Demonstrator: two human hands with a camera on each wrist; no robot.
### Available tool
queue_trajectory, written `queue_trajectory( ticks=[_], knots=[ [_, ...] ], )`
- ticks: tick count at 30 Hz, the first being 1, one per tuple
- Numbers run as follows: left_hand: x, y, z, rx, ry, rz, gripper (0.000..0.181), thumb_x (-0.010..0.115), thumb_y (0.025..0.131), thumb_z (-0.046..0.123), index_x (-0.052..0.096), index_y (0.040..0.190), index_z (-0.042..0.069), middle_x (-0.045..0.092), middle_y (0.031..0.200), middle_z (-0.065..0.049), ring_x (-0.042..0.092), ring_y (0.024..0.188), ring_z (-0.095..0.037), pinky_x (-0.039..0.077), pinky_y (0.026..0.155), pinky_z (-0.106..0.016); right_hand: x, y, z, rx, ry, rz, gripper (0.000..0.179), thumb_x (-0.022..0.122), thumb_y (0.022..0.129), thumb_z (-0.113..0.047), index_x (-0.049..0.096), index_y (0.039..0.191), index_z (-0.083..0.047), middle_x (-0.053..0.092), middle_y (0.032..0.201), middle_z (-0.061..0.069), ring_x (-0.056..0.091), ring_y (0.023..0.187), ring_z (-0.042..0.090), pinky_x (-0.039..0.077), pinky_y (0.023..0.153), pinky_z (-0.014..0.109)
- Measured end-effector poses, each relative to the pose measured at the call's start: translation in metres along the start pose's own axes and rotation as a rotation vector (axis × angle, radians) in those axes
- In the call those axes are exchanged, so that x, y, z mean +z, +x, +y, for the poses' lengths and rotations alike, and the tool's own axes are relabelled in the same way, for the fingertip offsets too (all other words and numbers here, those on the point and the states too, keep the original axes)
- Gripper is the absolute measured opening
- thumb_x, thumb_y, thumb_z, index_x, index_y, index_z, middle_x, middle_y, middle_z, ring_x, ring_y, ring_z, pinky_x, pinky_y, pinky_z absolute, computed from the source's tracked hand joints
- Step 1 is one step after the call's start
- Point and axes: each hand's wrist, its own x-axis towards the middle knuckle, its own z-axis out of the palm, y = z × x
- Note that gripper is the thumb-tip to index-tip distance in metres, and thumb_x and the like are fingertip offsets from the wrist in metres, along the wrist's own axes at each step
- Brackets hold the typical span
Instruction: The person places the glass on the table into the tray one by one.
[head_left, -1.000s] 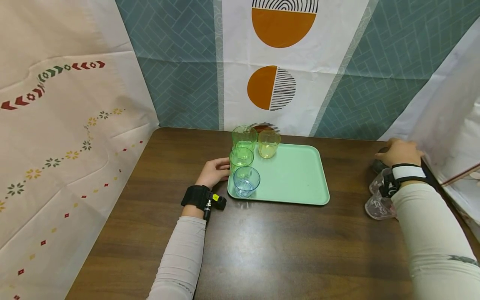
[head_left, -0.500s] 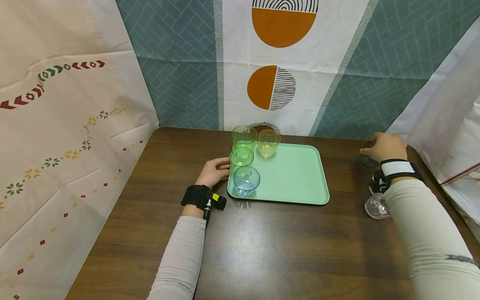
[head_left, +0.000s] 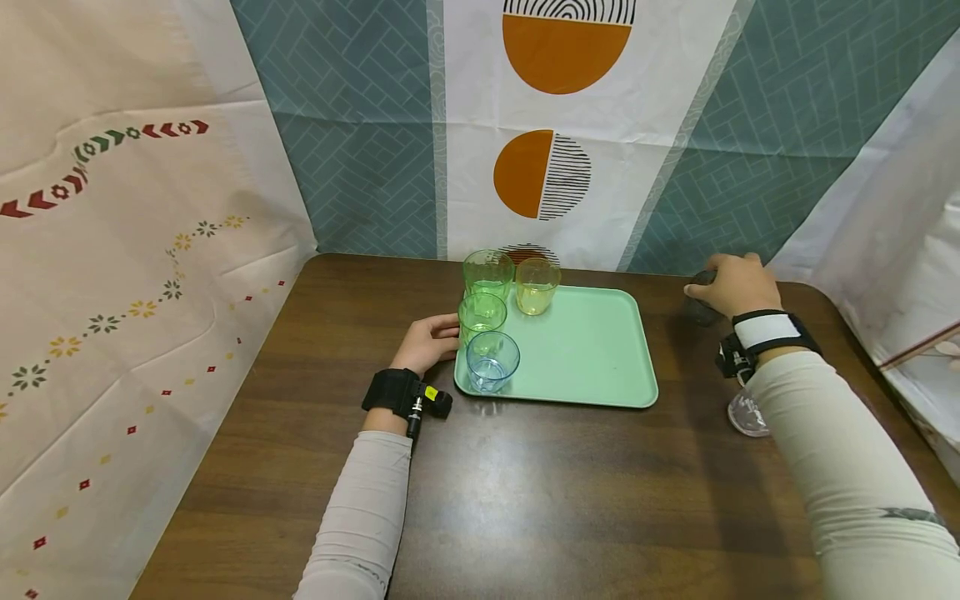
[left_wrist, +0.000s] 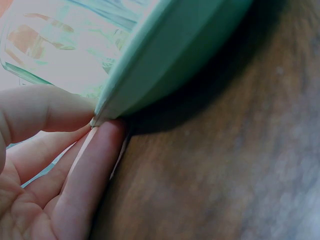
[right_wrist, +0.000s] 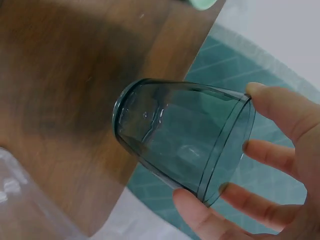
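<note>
A pale green tray (head_left: 588, 354) lies on the table. My left hand (head_left: 427, 343) pinches its left edge, the thumb above the rim and fingers below it in the left wrist view. Along the tray's left side stand a green tumbler (head_left: 488, 271), a second green tumbler (head_left: 482, 315) and a blue tumbler (head_left: 492, 363). A yellow tumbler (head_left: 537, 287) stands beside the back green one. To the right of the tray, my right hand (head_left: 738, 287) grips a smoky grey-blue tumbler (right_wrist: 185, 135) by its rim, fingertips spread around it.
A clear glass (head_left: 747, 415) stands on the brown table (head_left: 585, 508), partly hidden under my right forearm. A patterned cloth (head_left: 390, 167) hangs behind the table's back edge. White cloths hang at the left and right.
My right hand has carried the grey-blue tumbler leftward from the table's right edge, towards the tray. My left hand, the tray and its tumblers have stayed in place.
</note>
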Motion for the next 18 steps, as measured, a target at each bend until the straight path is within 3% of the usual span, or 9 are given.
queue_trajectory(
  ticks=[18],
  knots=[
    [0.001, 0.002, -0.002, -0.002, 0.008, 0.008, 0.050, 0.059, 0.090, -0.004, 0.047, 0.138, -0.001, 0.053, 0.135, -0.023, 0.054, 0.121, -0.030, 0.051, 0.097, -0.047, 0.001, 0.000, -0.034, -0.043, 0.097, -0.001, 0.064, 0.065, 0.087, -0.045, 0.055, 0.123, 0.007, 0.053, 0.113, 0.040, 0.039, 0.108, 0.058, 0.043, 0.077, 0.072]
  ],
)
